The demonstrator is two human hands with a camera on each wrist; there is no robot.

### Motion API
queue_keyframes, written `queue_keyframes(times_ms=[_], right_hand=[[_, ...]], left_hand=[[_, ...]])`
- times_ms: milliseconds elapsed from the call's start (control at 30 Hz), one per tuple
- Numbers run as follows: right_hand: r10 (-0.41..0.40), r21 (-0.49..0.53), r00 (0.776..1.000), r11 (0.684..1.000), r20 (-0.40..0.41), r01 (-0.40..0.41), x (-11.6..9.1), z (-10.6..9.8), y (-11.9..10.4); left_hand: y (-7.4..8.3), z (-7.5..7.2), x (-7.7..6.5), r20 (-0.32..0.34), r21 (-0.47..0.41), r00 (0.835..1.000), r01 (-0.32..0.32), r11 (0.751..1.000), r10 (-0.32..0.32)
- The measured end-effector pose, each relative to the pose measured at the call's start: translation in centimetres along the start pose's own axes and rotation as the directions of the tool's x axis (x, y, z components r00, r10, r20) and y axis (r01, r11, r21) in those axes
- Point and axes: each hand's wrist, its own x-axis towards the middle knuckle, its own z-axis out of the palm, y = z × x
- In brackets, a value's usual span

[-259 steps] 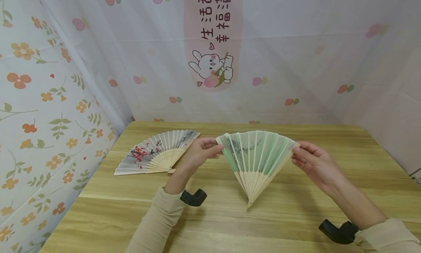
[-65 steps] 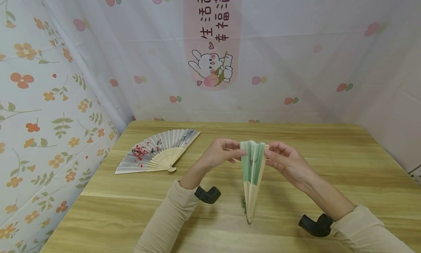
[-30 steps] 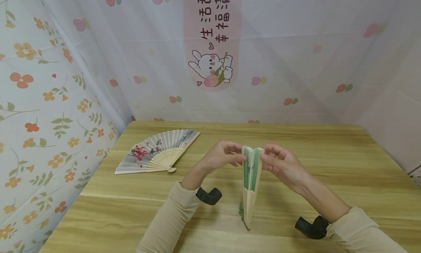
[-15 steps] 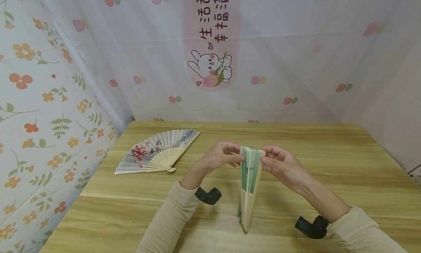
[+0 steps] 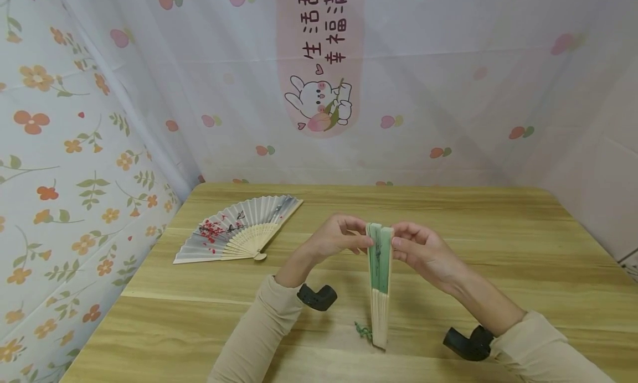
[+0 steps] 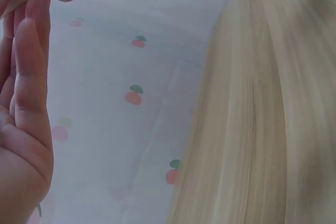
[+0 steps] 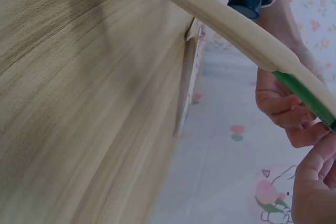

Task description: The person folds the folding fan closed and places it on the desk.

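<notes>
I have the left hand [image 5: 336,238] and the right hand [image 5: 426,255] pinching the green fan [image 5: 381,267] at its upper end — one from each side, neither nearer. It stands almost folded between them, long axis dropping toward the near side of the table [image 5: 498,228], tassel [image 5: 364,331] just left of its lower end — whether that end touches, I can't tell.
</notes>
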Motion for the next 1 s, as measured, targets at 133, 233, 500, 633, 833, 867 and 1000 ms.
queue_keyframes(times_ms=[133,233,500,633,833,867,1000], right_hand=[[0.018,0.001,0.999,1.0,-0.034,-0.018,0.0,-0.1,0.1],[0.023,-0.008,0.998,1.0,-0.064,-0.024,0.0,-0.2,0.1],[0.029,-0.01,0.993,0.999,-0.112,-0.031,0.1,-0.3,0.1],[0.032,-0.017,0.991,0.999,-0.128,-0.034,0.2,-0.3,-0.1],[0.048,-0.073,0.982,0.995,-0.185,-0.063,0.2,-0.2,-0.6],[0.05,-0.085,0.98,0.994,-0.193,-0.067,0.2,-0.2,-0.7],[0.052,-0.12,0.977,0.99,-0.207,-0.078,0.3,-0.1,-1.0]], left_hand=[[0.3,0.1,-0.2,-0.026,0.018,1.0,0.007,1.0,-0.007],[0.5,0.2,-0.3,-0.062,0.04,0.998,0.019,0.999,-0.016],[1.0,0.5,-0.4,-0.116,0.069,0.993,0.024,0.997,-0.016],[1.1,0.5,-0.5,-0.124,0.075,0.992,0.021,0.997,-0.012],[1.4,0.6,-0.4,-0.135,0.076,0.991,0.017,0.997,-0.006],[1.4,0.7,-0.3,-0.139,0.079,0.99,0.018,0.997,-0.007],[1.6,0.8,-0.3,-0.164,0.107,0.986,0.023,0.994,-0.005]])
